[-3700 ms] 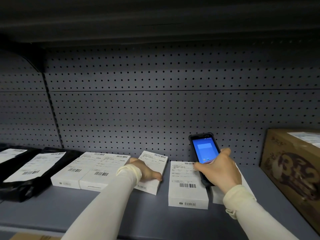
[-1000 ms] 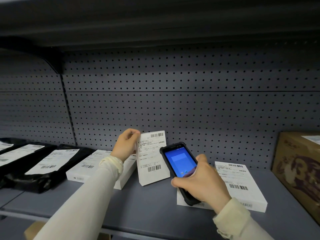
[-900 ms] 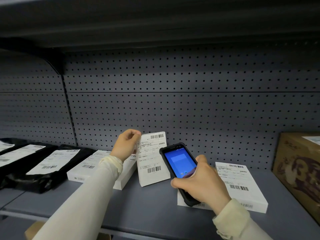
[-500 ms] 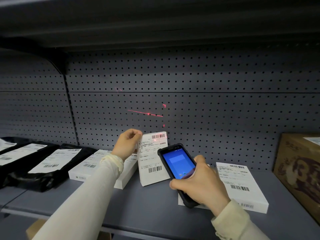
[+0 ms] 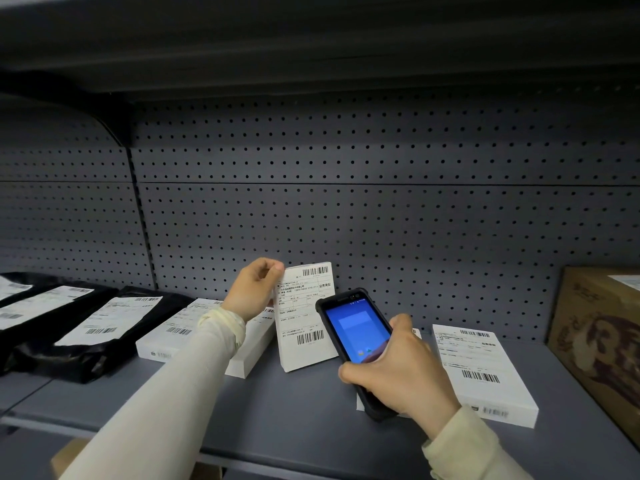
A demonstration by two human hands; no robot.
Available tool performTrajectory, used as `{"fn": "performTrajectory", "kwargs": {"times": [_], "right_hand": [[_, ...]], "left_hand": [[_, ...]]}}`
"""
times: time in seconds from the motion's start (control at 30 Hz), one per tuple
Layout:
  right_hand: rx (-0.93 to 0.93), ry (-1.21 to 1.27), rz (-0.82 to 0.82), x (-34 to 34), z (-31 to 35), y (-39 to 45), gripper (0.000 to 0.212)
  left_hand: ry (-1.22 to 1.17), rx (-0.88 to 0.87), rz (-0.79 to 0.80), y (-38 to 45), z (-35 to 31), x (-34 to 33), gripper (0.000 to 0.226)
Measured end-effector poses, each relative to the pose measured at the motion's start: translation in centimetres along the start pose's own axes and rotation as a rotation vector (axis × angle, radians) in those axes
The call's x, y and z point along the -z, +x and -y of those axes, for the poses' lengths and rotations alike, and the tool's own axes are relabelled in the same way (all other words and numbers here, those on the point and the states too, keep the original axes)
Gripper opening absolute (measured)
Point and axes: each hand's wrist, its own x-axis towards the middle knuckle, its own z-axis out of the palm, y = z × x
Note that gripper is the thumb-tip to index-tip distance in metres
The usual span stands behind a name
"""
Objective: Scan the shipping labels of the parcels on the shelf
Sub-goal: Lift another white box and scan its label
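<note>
My left hand pinches the top left corner of a white parcel box and holds it tilted up on its lower edge, label facing me. My right hand grips a black handheld scanner with a lit blue screen, just right of and in front of that box. A second white box lies flat behind my right hand, label up. More white boxes lie flat to the left, partly hidden by my left arm.
Black mailer bags with white labels lie at the far left of the grey shelf. A brown cardboard box stands at the right edge. A pegboard wall backs the shelf, and another shelf hangs overhead.
My left hand lifted a flat box up onto its edge, and the scanner moved left to it. A red scan line on the pegboard half a second ago is gone.
</note>
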Motion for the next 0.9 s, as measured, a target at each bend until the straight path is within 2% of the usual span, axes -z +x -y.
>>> {"fn": "performTrajectory", "kwargs": {"times": [0.23,0.43,0.7,0.9], "right_hand": [[-0.051,0.016,-0.039,-0.1,-0.7,1.0,0.056],[-0.096,0.034,-0.093,-0.1,-1.1,2.4,0.055],[-0.156,0.042,-0.186,-0.2,-1.6,4.2,0.075],[-0.188,0.025,-0.254,-0.6,-1.7,4.9,0.070]], "left_hand": [[0.054,-0.001,0.032,0.5,0.5,0.4,0.007],[0.047,0.089,0.078,1.5,0.5,0.1,0.024],[0.042,0.287,0.295,2.8,1.6,-1.2,0.032],[0.117,0.399,0.466,4.7,3.1,-2.5,0.032]]}}
